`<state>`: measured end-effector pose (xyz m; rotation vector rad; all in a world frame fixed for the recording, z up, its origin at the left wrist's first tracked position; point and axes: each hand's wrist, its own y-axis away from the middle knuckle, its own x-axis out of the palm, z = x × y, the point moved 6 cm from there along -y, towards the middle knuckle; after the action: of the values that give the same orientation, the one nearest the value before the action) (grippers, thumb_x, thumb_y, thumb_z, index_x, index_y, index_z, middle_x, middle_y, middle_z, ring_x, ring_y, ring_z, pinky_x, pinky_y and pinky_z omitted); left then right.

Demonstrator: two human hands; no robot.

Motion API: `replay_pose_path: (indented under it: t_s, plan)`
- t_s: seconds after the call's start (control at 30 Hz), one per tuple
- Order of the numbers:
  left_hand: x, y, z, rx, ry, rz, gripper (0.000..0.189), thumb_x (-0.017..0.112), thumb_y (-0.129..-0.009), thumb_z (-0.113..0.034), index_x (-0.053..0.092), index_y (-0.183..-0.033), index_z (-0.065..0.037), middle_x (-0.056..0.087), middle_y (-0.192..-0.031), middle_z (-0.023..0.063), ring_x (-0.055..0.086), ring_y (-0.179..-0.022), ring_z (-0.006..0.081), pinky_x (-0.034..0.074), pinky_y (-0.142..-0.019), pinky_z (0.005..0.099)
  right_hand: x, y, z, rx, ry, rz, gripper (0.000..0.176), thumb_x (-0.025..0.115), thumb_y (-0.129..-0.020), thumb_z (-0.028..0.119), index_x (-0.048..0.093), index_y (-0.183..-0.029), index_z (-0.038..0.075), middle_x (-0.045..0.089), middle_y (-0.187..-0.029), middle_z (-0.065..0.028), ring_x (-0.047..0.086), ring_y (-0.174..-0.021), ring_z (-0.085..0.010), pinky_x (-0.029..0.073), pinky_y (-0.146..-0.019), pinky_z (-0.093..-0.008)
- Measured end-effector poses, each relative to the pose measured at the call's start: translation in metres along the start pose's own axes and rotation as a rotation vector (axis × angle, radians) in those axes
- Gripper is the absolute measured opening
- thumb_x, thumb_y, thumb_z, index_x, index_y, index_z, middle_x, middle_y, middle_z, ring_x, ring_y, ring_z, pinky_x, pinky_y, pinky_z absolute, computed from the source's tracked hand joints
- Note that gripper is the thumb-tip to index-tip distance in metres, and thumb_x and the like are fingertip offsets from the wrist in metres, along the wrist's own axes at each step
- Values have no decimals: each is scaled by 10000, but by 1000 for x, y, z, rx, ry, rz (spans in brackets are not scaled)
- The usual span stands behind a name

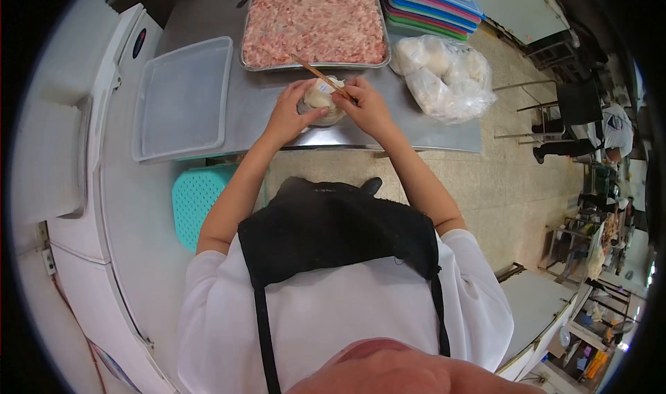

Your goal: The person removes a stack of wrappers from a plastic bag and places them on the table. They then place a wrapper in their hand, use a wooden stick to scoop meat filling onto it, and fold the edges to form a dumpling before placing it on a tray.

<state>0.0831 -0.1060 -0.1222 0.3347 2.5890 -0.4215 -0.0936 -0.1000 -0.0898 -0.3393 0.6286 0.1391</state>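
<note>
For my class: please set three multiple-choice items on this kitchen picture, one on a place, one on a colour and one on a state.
1. Where is the tray of minced filling?
A on the floor
B on the metal table
C inside a cupboard

2. What colour is the stool?
A red
B teal
C black

3. What is the right hand doing?
A gripping a wooden stick
B lying flat and open
C holding a knife

Answers:
1. B, the tray lies on the steel tabletop.
2. B, its perforated seat is teal.
3. A, the stick is held over the wrapper in the left hand.

Pink filling, teal perforated stool, black apron.
</note>
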Motion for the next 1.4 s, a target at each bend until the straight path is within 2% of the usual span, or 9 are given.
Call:
replay_pose_path:
  t_s: [0.27, 0.47, 0.57, 0.77, 0.87, 1.13, 1.23, 1.33, 1.4]
  plan:
    - [15, -9, 0, -34, -6, 8, 654, 749, -760, -347, 520, -1311, -80, 531, -1281, 149, 501, -1193, 311, 391, -1011, 391, -1, -6, 3, 32, -21, 42, 190, 639, -889, 195, 672, -954, 20, 592, -774, -69, 576, -706, -208, 451, -650, -314]
    - [12, -7, -8, -43, -21, -31, 689, 732, -769, -278, 450, -1371, -95, 533, -1272, 169, 503, -1190, 320, 389, -1015, 392, 0, -21, -37, 179, -396, -167, 221, 590, -935, 219, 623, -957, 1, 627, -708, -64, 532, -611, -119, 446, -594, -297]
    - [16, -6, 0, -39, -2, -35, 714, 727, -764, -307, 433, -1382, -107, 524, -1285, 171, 491, -1195, 340, 382, -1024, 410, -8, -23, -40, 145, -367, -251, 211, 584, -939, 215, 621, -941, 7, 616, -716, -49, 535, -625, -111, 447, -603, -284]
    - [15, -3, 9, 5, 8, 42, 740, 739, -777, -356, 425, -1391, -87, 504, -1324, 183, 479, -1225, 337, 374, -1038, 395, -48, 3, -83, 125, 235, -412, 222, 631, -890, 210, 621, -1032, 40, 574, -756, -91, 588, -738, -222, 471, -690, -345]
    - [8, 0, 3, -19, 115, 47, 771, 748, -776, -386, 414, -1403, -85, 499, -1333, 193, 483, -1232, 323, 377, -1038, 387, -50, 29, -88, 138, 347, -384, 294, 671, -850, 228, 627, -1089, 64, 557, -761, -116, 586, -779, -289, 474, -732, -373]
    - [16, 13, 22, -61, 78, 69, 777, 711, -813, -403, 380, -1407, -28, 491, -1335, 231, 486, -1228, 346, 374, -1036, 405, -4, 24, -81, 357, -256, -117, 309, 651, -883, 297, 659, -1019, 19, 667, -860, -90, 592, -800, -149, 470, -748, -295]
    - [21, 19, 19, 64, -32, 19, 753, 642, -856, -438, 370, -1398, 7, 480, -1347, 231, 435, -1268, 387, 339, -1061, 436, 25, 22, -76, 357, -421, -60, 305, 641, -893, 288, 649, -1011, 6, 667, -831, -79, 583, -783, -126, 473, -715, -301]
    - [19, 32, 22, 55, -348, 1, 729, 578, -887, -462, 367, -1396, 16, 468, -1363, 225, 377, -1307, 414, 304, -1083, 457, 20, 25, -81, 434, -268, -29, 281, 641, -888, 275, 647, -1000, 17, 647, -838, -86, 602, -776, -176, 475, -698, -337]
    - [19, 39, 27, 70, -426, 12, 709, 559, -897, -461, 371, -1397, 5, 459, -1373, 222, 359, -1323, 413, 302, -1085, 459, 4, 30, -83, 273, 14, -93, 268, 649, -877, 271, 646, -989, 27, 619, -840, -104, 601, -771, -239, 473, -686, -367]
